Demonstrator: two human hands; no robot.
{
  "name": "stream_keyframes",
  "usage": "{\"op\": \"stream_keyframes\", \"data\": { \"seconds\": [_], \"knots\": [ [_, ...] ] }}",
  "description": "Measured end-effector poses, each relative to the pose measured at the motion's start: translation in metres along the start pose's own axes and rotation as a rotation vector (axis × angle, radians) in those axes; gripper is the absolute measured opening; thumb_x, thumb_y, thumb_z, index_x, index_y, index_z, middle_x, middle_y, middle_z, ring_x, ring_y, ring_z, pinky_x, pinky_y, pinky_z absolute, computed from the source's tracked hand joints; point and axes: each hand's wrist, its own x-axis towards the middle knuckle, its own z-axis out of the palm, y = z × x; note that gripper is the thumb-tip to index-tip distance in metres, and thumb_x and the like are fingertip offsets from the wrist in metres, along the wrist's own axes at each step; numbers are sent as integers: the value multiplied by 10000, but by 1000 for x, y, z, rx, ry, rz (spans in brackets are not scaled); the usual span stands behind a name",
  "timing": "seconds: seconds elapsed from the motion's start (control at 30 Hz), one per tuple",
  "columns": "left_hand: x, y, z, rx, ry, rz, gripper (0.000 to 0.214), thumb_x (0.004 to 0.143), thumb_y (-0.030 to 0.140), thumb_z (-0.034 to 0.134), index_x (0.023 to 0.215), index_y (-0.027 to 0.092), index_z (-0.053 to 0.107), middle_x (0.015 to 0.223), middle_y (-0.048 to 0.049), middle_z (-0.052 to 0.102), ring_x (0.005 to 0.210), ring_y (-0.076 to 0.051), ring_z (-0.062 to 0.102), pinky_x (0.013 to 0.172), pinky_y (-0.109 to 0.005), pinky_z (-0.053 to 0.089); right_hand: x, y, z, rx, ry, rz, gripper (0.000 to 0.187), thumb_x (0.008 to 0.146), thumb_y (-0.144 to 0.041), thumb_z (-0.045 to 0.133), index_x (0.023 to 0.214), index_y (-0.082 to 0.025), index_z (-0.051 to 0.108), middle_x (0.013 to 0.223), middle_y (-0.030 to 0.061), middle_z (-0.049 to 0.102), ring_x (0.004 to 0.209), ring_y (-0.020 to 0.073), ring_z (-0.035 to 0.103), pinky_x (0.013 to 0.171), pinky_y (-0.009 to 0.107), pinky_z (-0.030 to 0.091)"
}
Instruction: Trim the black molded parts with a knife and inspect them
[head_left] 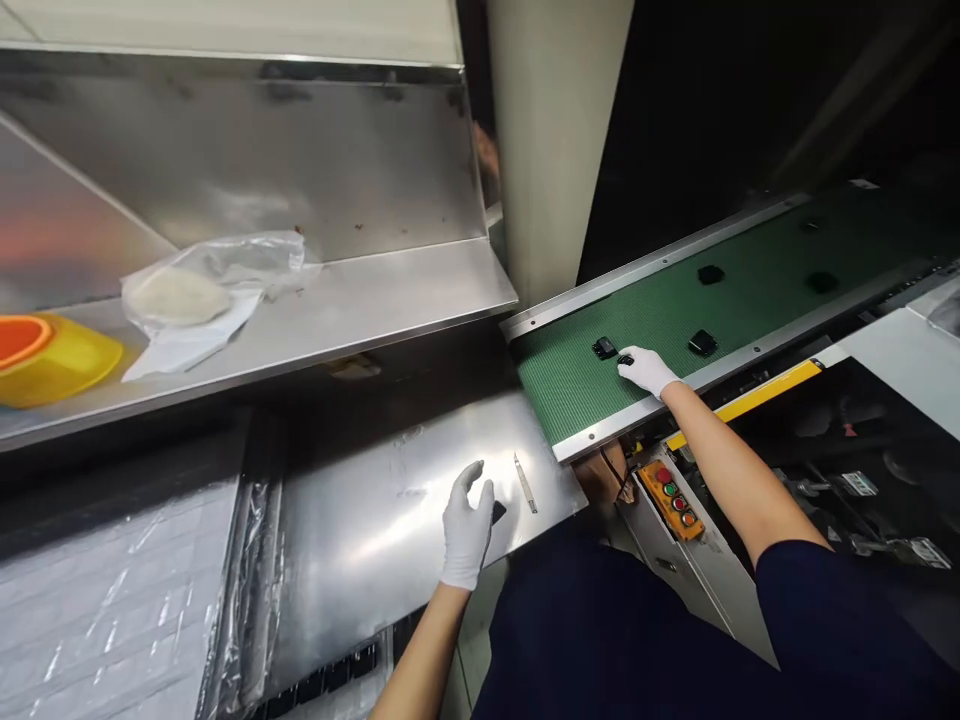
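Black part (625, 360) sits on the green conveyor belt (750, 290) near its close end, right under the right hand (646, 370). We see that white-gloved hand with arm stretched out and fingertips drawn together on the part. A second black piece (604, 348) lies just beside it, and more pieces (703, 343) sit further up the belt. The room is dim beyond the belt. A button box (671, 497) hangs below the belt frame. The steel table (360, 560) is in front of us, with a steel shelf (390, 290) above it carrying a plastic bag (195, 295) and a yellow bowl (56, 360). The left hand (466, 528), also gloved, rests on the table with fingers loosely extended, not clenched. A small dark piece (499, 512) is at its finger edge, whether gripped we cannot tell. A thin metal tool (525, 483) lies near it.
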Motion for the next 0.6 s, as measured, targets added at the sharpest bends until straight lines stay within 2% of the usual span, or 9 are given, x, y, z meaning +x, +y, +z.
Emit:
{"op": "stream_keyframes", "data": {
  "seconds": [0.1,0.23,0.3,0.4,0.5,0.6],
  "knots": [
    [23,26,18,108,-103,195,358,987,360,517,1269,184,650,1305,-135,724,1233,-288,686,1120,-519,525,-36,4,-12,328,-53,4,406,771,-354,742,1144,-237,632,1211,128,718,1180,295,597,1027,482,473],
    [69,72,58,266,-248,406,348,1012,333,497,1286,193,660,1295,-104,742,1219,-247,703,1085,-436,564,-128,25,0,728,-218,19,481,864,-443,614,1286,-215,581,1228,155,716,1117,302,691,884,457,565],
    [98,100,88,379,-316,498,360,1012,283,493,1325,192,646,1314,-98,734,1216,-232,703,1085,-401,559,-177,39,15,847,-274,71,457,897,-460,619,1265,-189,604,1185,177,728,1071,305,720,824,440,579],
    [141,145,141,528,-413,625,397,963,186,548,1347,178,647,1368,-114,703,1271,-271,661,1142,-441,497,-237,63,39,1107,-319,230,455,862,-337,776,1263,-177,631,1113,133,737,975,236,744,790,349,573],
    [172,185,192,663,-527,740,534,859,60,597,1371,205,638,1504,-103,607,1349,-297,591,1157,-462,456,-277,85,57,1351,-341,279,499,846,-291,828,1296,-177,643,1085,103,728,892,179,736,726,282,558],
    [189,212,226,779,-625,802,495,789,28,636,1251,191,701,1542,-119,565,1369,-330,549,1134,-488,446,-301,101,65,1498,-330,313,489,847,-278,832,1294,-190,656,1093,92,724,878,153,730,651,219,534]
  ]
}}
